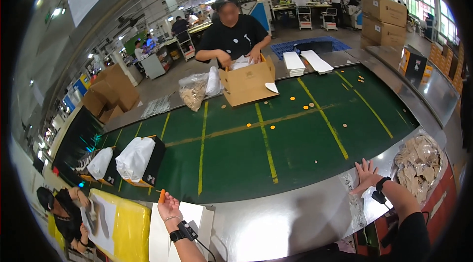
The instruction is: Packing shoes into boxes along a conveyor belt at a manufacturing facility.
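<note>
My left hand (170,208) is over a stack of white sheets (197,217) at the belt's near edge. It is loosely open with nothing seen in it, and an orange cover sits on one finger. My right hand (364,177) has its fingers spread on the metal ledge (276,222), beside the belt, and holds nothing. A clear bag of crumpled brown paper (418,163) lies to its right. The green belt (236,158) with yellow lines runs in front of both hands. Two open black boxes at the left hold white-wrapped bundles (135,158).
Across the belt a co-worker (234,30) has both hands in an open brown box (249,82). Beside it are another bag of brown paper (192,92) and white stacks (294,63). Small orange discs (292,98) dot the belt. Another person stands beside a yellow-wrapped stack (130,225).
</note>
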The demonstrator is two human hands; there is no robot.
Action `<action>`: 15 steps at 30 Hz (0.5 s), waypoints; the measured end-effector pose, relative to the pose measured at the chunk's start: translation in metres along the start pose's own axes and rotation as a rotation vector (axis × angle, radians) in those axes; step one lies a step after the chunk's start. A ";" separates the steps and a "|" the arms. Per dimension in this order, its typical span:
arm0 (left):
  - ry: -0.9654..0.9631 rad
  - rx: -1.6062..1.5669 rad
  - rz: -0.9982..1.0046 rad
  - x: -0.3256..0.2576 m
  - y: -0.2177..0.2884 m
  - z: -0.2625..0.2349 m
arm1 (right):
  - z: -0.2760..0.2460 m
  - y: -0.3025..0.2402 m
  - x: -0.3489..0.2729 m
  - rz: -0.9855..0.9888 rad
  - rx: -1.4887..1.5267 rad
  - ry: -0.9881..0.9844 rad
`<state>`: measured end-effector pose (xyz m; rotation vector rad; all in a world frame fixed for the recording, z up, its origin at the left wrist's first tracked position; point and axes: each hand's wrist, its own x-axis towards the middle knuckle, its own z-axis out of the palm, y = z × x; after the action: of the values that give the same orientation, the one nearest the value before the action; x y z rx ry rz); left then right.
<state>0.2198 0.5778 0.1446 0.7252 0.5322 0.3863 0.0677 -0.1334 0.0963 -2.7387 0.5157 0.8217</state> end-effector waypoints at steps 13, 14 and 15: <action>-0.005 0.038 0.025 -0.005 -0.001 0.008 | -0.004 -0.003 -0.003 0.016 -0.002 -0.024; -0.002 0.038 0.026 -0.004 0.000 0.006 | -0.004 -0.004 -0.003 0.013 -0.003 -0.025; -0.018 0.036 0.027 -0.001 0.000 0.002 | -0.005 -0.006 -0.004 0.011 0.003 -0.028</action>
<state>0.2206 0.5764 0.1465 0.7707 0.5137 0.3956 0.0693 -0.1286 0.1037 -2.7199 0.5270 0.8604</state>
